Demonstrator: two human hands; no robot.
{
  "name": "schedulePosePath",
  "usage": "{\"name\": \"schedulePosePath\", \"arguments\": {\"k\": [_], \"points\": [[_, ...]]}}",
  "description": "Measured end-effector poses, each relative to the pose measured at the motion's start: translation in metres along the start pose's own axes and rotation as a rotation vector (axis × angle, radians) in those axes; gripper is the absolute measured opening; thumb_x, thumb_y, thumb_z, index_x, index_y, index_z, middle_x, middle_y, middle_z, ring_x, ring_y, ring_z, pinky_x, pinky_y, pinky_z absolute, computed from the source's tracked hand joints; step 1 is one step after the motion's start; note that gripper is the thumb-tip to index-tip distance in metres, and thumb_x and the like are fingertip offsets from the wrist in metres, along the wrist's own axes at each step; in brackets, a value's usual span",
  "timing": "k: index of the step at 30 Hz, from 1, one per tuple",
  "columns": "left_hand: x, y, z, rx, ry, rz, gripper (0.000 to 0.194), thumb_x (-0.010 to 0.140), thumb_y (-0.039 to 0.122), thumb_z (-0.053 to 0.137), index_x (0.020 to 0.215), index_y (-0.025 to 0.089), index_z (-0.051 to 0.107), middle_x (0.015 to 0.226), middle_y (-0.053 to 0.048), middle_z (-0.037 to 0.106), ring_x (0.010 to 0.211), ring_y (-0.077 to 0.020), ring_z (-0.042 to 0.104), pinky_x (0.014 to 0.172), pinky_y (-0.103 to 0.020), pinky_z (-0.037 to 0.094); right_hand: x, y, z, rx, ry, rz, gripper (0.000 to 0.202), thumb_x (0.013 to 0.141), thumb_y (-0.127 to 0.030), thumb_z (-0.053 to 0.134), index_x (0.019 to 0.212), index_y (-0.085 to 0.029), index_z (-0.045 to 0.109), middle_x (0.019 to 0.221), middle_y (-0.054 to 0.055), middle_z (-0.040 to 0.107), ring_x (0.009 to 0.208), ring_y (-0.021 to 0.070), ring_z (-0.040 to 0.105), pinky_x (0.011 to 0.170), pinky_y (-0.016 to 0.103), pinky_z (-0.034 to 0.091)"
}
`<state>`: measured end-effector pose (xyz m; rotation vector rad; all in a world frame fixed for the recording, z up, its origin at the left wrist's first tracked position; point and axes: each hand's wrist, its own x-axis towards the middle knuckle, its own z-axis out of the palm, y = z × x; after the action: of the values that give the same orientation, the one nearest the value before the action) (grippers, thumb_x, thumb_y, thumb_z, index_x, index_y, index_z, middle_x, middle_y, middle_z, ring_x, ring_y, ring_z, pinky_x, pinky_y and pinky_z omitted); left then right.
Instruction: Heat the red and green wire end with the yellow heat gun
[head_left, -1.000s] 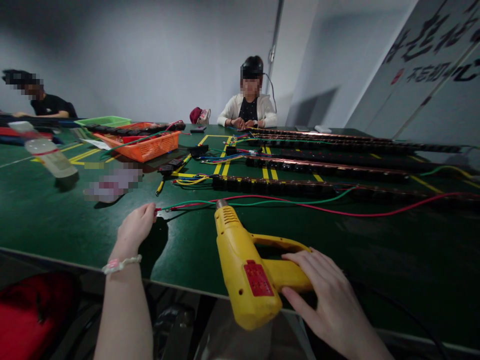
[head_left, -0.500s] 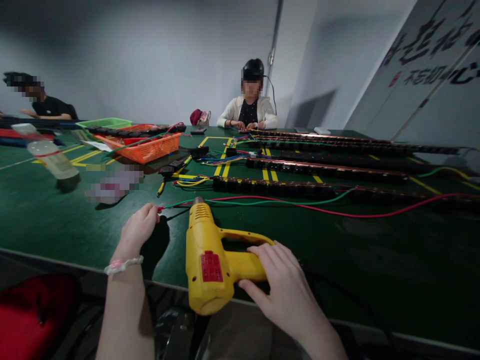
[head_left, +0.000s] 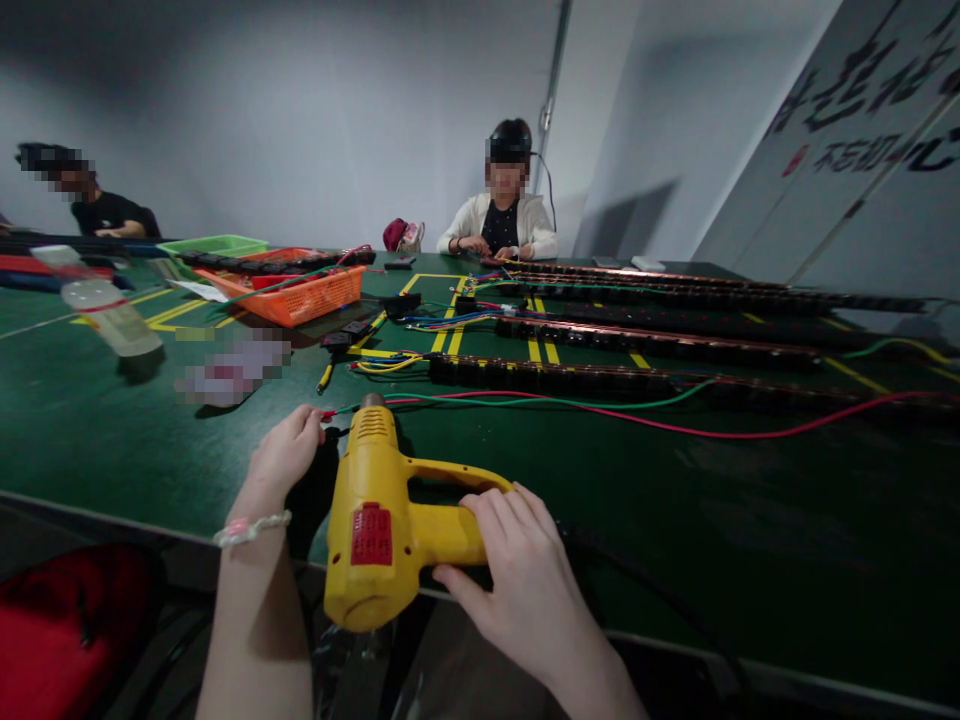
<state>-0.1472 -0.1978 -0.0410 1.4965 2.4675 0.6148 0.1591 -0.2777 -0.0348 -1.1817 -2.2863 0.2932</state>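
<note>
My right hand (head_left: pixel 514 560) is wrapped round the handle of a yellow heat gun (head_left: pixel 375 510), whose metal nozzle (head_left: pixel 373 400) points away from me across the table. Just left of the nozzle, my left hand (head_left: pixel 289 450) pinches the ends of wires with red tips. A green wire (head_left: pixel 525 402) and a red wire (head_left: pixel 720 434) run from there to the right, passing behind the nozzle. Beyond them lies a long black strip (head_left: pixel 540 375) with yellow and blue leads (head_left: pixel 386 365) at its left end.
An orange basket (head_left: pixel 315 300) and a green basket (head_left: pixel 217 242) stand at the back left. Nearer are a plastic bottle (head_left: pixel 112 315) and a blurred packet (head_left: pixel 236 368). More black strips (head_left: pixel 675 340) lie across the green table (head_left: pixel 750 540). Two people (head_left: pixel 499 225) sit on the far side.
The heat gun has moved left in my right hand, bringing its nozzle closer to the wire ends. My left hand stays nearly in place.
</note>
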Motion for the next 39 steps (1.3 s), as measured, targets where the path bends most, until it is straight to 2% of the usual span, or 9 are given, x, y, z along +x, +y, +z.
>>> {"name": "schedulePosePath", "arguments": {"k": [4, 9, 14, 20, 28, 33, 39], "points": [[-0.001, -0.001, 0.001, -0.017, 0.043, 0.011, 0.031, 0.088, 0.038, 0.033, 0.088, 0.023, 0.06, 0.086, -0.007, 0.069, 0.082, -0.0245, 0.063, 0.067, -0.03, 0.044, -0.001, -0.008, 0.005, 0.046, -0.037, -0.015, 0.047, 0.079, -0.048, 0.066, 0.114, -0.019, 0.054, 0.105, 0.005, 0.062, 0.104, 0.0247, 0.055, 0.107, 0.051, 0.032], [-0.004, -0.003, -0.001, -0.114, 0.066, 0.07, 0.031, 0.086, 0.041, 0.037, 0.086, 0.022, 0.062, 0.092, -0.007, 0.071, 0.085, -0.0233, 0.063, 0.069, -0.028, 0.047, -0.003, -0.014, 0.01, 0.085, -0.074, -0.057, 0.045, 0.079, -0.051, 0.065, 0.111, -0.021, 0.054, 0.105, 0.003, 0.062, 0.102, 0.0227, 0.054, 0.108, 0.049, 0.031], [-0.005, -0.004, -0.002, -0.129, 0.064, 0.076, 0.03, 0.085, 0.041, 0.039, 0.087, 0.022, 0.062, 0.091, -0.006, 0.071, 0.084, -0.0232, 0.063, 0.068, -0.028, 0.047, -0.001, -0.013, 0.011, 0.066, -0.069, -0.085, 0.049, 0.077, -0.055, 0.066, 0.109, -0.019, 0.054, 0.102, 0.003, 0.061, 0.1, 0.0224, 0.055, 0.104, 0.048, 0.035], [0.0, -0.007, 0.002, -0.076, 0.071, 0.075, 0.032, 0.085, 0.041, 0.037, 0.09, 0.022, 0.063, 0.093, -0.008, 0.071, 0.087, -0.0241, 0.062, 0.069, -0.029, 0.046, 0.004, -0.008, 0.004, 0.078, -0.067, -0.086, 0.046, 0.075, -0.052, 0.07, 0.105, -0.02, 0.055, 0.1, 0.002, 0.062, 0.099, 0.0216, 0.056, 0.103, 0.046, 0.037], [0.005, -0.012, 0.006, -0.04, 0.018, 0.065, 0.031, 0.088, 0.04, 0.03, 0.08, 0.023, 0.055, 0.077, -0.004, 0.066, 0.072, -0.0204, 0.059, 0.06, -0.028, 0.039, 0.0, 0.008, -0.008, 0.047, 0.005, -0.049, 0.046, 0.074, -0.045, 0.073, 0.108, -0.019, 0.056, 0.103, 0.004, 0.065, 0.102, 0.0235, 0.058, 0.102, 0.047, 0.04], [0.005, -0.012, 0.005, -0.06, 0.001, 0.058, 0.031, 0.089, 0.04, 0.03, 0.08, 0.023, 0.055, 0.075, -0.003, 0.064, 0.068, -0.0192, 0.057, 0.06, -0.028, 0.037, -0.007, 0.024, -0.021, -0.022, 0.033, -0.007, 0.042, 0.072, -0.038, 0.075, 0.105, -0.02, 0.058, 0.099, 0.004, 0.066, 0.098, 0.0237, 0.061, 0.099, 0.048, 0.044], [0.002, -0.009, 0.003, -0.049, -0.005, 0.061, 0.031, 0.088, 0.04, 0.031, 0.078, 0.023, 0.055, 0.072, -0.003, 0.062, 0.065, -0.0187, 0.055, 0.058, -0.028, 0.035, -0.022, 0.045, -0.037, -0.133, 0.086, -0.003, 0.042, 0.072, -0.037, 0.073, 0.107, -0.022, 0.057, 0.102, 0.005, 0.067, 0.1, 0.025, 0.063, 0.097, 0.048, 0.047]]}}
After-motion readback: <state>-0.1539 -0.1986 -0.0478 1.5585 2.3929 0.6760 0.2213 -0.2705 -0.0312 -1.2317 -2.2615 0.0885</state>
